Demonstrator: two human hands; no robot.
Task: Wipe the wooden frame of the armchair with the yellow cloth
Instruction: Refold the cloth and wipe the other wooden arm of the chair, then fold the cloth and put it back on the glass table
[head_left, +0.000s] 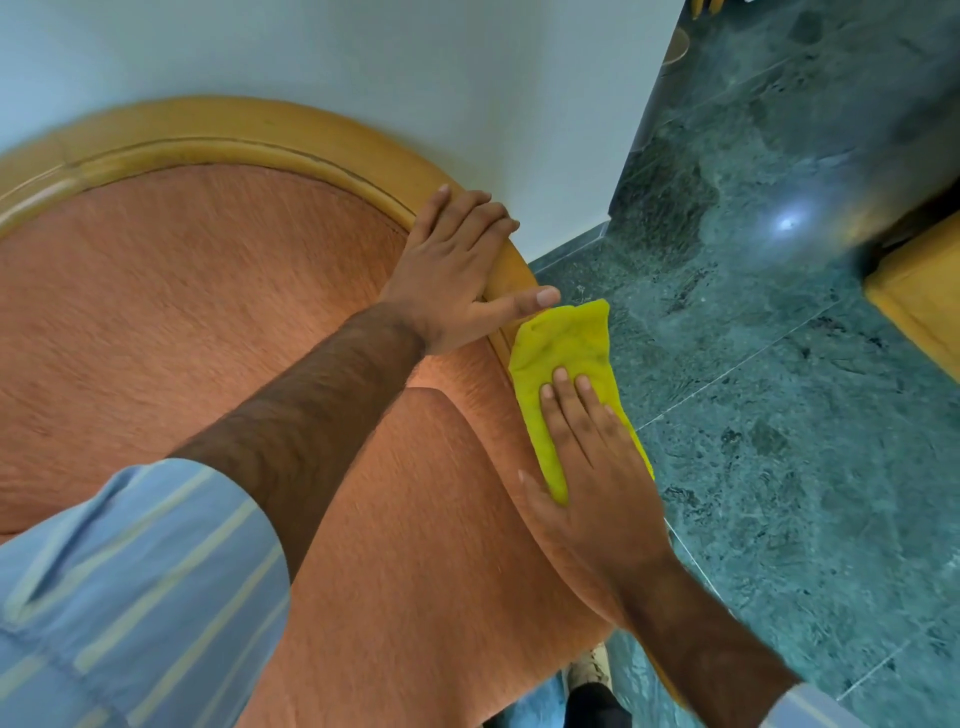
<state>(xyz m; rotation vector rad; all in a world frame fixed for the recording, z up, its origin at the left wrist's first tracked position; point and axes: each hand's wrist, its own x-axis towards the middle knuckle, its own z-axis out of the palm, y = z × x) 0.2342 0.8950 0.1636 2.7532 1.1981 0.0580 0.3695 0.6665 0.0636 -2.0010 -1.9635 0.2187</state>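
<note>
The armchair has orange upholstery (182, 322) and a curved light wooden frame (249, 135) along its back and right side. A yellow cloth (566, 353) is draped over the right part of the frame. My right hand (592, 467) lies flat on the cloth, fingers together, pressing it onto the wood. My left hand (457, 265) rests flat on the frame just above the cloth, fingers spread, thumb touching the cloth's upper edge. The wood beneath the cloth is hidden.
A white wall (363, 52) stands close behind the chair. Dark green marble floor (779, 389) spreads to the right. Another wooden piece of furniture (924, 306) juts in at the right edge. A shoe (587, 670) shows below the seat.
</note>
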